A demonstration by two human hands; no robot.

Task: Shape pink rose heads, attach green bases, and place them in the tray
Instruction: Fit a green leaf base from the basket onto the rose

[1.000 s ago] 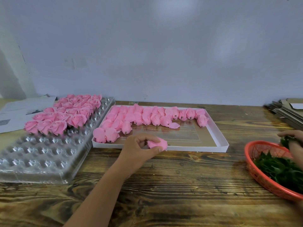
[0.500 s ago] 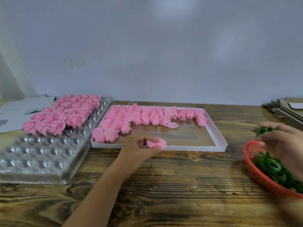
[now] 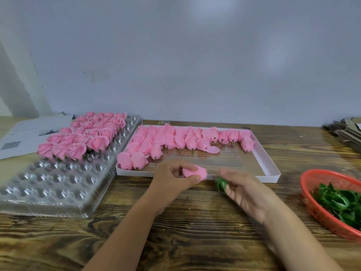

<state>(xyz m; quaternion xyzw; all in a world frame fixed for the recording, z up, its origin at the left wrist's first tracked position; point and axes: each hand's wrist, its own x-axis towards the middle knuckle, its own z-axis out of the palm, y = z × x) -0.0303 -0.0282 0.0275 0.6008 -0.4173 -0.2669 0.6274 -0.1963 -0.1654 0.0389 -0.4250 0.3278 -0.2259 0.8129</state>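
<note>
My left hand (image 3: 172, 178) pinches a pink rose head (image 3: 195, 172) just in front of the white box tray (image 3: 271, 169). My right hand (image 3: 244, 190), blurred by motion, holds a green base (image 3: 221, 184) in its fingertips a short way right of the rose head. The white box holds several unshaped pink rose heads (image 3: 175, 139) along its back and left side. A clear plastic cavity tray (image 3: 58, 180) at the left carries several finished open roses (image 3: 82, 137) in its far half.
A red mesh basket (image 3: 312, 180) of green bases (image 3: 340, 202) sits at the right edge of the wooden table (image 3: 195, 231). Papers (image 3: 25, 133) lie at the far left. A stack of flat cardboard (image 3: 345, 132) lies at the far right.
My right hand has left the red basket with a green base and swung left to beside the rose head. My left hand has kept the rose head in place.
</note>
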